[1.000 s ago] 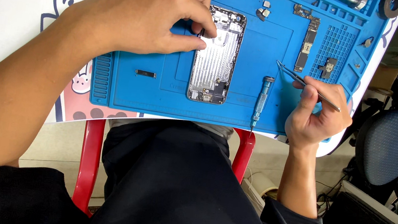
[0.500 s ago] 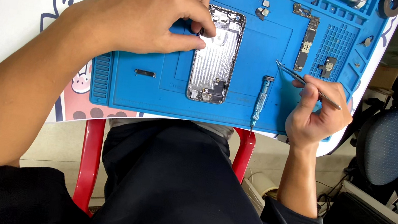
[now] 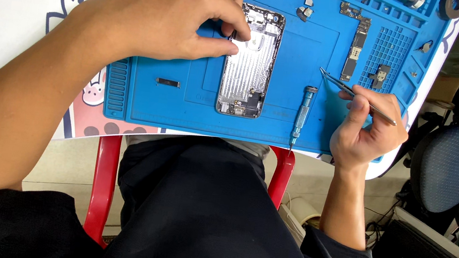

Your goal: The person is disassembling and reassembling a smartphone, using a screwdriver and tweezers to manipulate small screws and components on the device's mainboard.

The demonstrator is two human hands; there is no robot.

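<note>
An opened silver phone housing point(image 3: 249, 67) lies on a blue repair mat point(image 3: 185, 106). My left hand point(image 3: 168, 13) rests over its upper left side, thumb and fingers pinched at the housing's edge. My right hand point(image 3: 366, 131) sits at the mat's right front edge and holds metal tweezers point(image 3: 350, 92), their tips pointing left, away from the housing. A blue screwdriver point(image 3: 302, 114) lies on the mat between the housing and my right hand.
A circuit board point(image 3: 357, 48) and small metal parts point(image 3: 303, 11) lie at the mat's far right; a small dark strip point(image 3: 167, 82) lies at the left. A red chair point(image 3: 103, 183) is under me. An office chair point(image 3: 449, 167) stands to the right.
</note>
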